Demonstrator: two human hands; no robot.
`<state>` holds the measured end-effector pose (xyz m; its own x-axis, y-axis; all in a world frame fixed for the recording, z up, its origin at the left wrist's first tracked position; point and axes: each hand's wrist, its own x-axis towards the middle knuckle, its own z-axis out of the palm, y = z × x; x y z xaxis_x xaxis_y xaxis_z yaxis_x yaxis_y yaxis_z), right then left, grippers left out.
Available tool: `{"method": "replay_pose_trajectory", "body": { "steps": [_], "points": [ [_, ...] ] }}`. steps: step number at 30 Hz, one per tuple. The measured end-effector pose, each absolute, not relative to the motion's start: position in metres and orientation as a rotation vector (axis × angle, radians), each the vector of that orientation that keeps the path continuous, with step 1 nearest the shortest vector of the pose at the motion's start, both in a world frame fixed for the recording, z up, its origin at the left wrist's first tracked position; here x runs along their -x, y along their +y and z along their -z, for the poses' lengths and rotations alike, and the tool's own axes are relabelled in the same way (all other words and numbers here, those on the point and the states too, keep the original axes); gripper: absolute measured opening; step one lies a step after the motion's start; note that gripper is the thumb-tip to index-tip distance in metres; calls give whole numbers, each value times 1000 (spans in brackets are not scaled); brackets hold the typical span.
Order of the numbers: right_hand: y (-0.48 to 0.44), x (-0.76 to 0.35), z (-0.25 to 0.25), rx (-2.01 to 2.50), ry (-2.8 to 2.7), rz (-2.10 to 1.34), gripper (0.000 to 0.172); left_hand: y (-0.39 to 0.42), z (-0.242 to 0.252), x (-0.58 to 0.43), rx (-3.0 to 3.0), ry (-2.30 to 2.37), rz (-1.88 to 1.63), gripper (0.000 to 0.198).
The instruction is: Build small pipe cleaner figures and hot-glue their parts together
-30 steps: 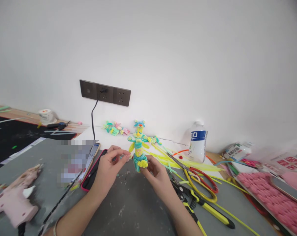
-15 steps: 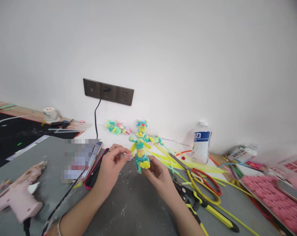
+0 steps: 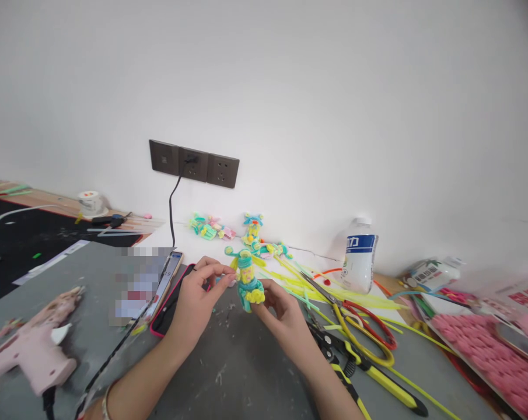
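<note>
A small figure of teal and yellow twisted stems stands upright between my hands over the grey table. My right hand grips its base from the right, fingers curled round it. My left hand pinches one side arm of the figure with thumb and forefinger. Behind it, near the wall, stand a second similar figure and a small pile of teal and pink pieces.
A pink glue gun lies at the left, with two phones beside my left wrist. Scissors, yellow-handled pliers and loose neon stems lie at the right. A white bottle stands by the wall; pink pieces fill a tray.
The figure has tilted slightly to the left and sunk a little in my hands. My left fingers have closed in on its side arm.
</note>
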<state>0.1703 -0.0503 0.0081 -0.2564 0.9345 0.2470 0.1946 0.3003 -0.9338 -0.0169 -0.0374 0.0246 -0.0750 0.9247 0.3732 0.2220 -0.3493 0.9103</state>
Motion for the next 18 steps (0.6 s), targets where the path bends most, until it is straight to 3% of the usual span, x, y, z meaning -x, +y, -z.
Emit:
{"method": "replay_pose_trajectory", "body": {
  "steps": [18],
  "points": [
    [-52, -169, -10, 1059, -1677, -1017, 19, -39, -29, 16, -1575, 1266, -1465, 13]
  ]
}}
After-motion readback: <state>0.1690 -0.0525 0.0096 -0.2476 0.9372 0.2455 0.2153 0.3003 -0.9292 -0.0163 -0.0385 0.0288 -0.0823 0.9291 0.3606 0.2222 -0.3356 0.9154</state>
